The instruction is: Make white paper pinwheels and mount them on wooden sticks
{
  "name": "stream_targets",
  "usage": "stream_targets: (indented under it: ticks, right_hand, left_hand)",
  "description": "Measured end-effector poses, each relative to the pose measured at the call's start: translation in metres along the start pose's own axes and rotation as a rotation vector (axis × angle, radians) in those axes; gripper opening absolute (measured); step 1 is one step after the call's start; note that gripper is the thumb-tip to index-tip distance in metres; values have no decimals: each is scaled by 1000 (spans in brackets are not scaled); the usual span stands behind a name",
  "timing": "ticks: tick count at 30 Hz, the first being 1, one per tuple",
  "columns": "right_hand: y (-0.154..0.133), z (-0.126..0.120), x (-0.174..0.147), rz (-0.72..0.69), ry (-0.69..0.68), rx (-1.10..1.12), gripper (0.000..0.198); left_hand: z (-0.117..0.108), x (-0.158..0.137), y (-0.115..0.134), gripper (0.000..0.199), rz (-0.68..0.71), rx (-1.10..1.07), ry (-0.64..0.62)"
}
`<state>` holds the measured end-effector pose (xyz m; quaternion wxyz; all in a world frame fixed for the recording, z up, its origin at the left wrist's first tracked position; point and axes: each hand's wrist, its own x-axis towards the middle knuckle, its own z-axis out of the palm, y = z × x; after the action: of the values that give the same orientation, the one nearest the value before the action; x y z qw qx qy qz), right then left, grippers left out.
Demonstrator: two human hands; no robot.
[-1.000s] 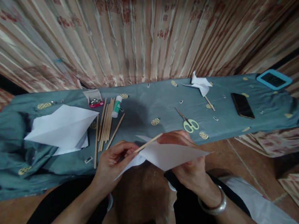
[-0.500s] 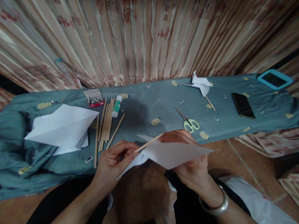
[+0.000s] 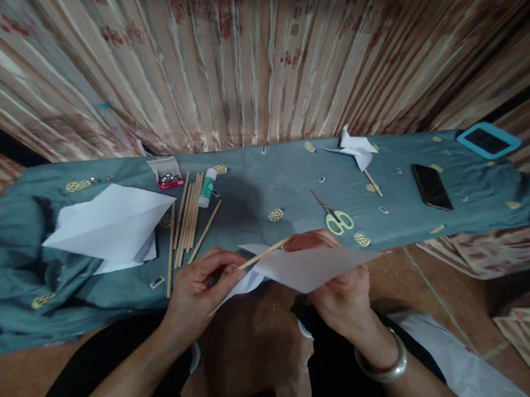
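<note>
My left hand [image 3: 206,281] is closed around the lower end of a thin wooden stick [image 3: 263,253], pinching it between thumb and fingers. The stick slants up to the right, against a folded white paper pinwheel [image 3: 312,270]. My right hand [image 3: 338,288] grips the pinwheel from behind and below; its fingers are partly hidden by the paper. One paper flap hangs beside my left fingers. Where stick and paper meet is partly covered. On the cloth beyond my hands lie scissors [image 3: 333,218] with light green handles.
Left on the blue-green cloth [image 3: 257,179] are folded white papers [image 3: 108,223], several wooden sticks [image 3: 191,213], a glue stick [image 3: 207,187] and a small box of metal pins [image 3: 169,174]. To the right lie another paper pinwheel [image 3: 356,150], a phone [image 3: 431,186] and a blue-framed device [image 3: 487,140].
The paper in my right hand has tilted slightly, its lower edge rising a little. Both hands keep their grip, and the objects on the cloth stay in place.
</note>
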<state>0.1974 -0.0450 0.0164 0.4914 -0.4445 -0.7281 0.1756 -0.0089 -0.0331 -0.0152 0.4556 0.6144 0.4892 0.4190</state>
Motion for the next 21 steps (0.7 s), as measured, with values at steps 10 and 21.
stream_targets:
  ticks: [10, 21]
  right_hand:
    - [6, 7, 1, 526, 9, 350, 7]
    - [35, 28, 3, 778, 35, 553, 29]
  left_hand:
    - [-3, 0, -10, 13, 128, 164, 24]
    - [1, 8, -17, 10, 146, 235, 68]
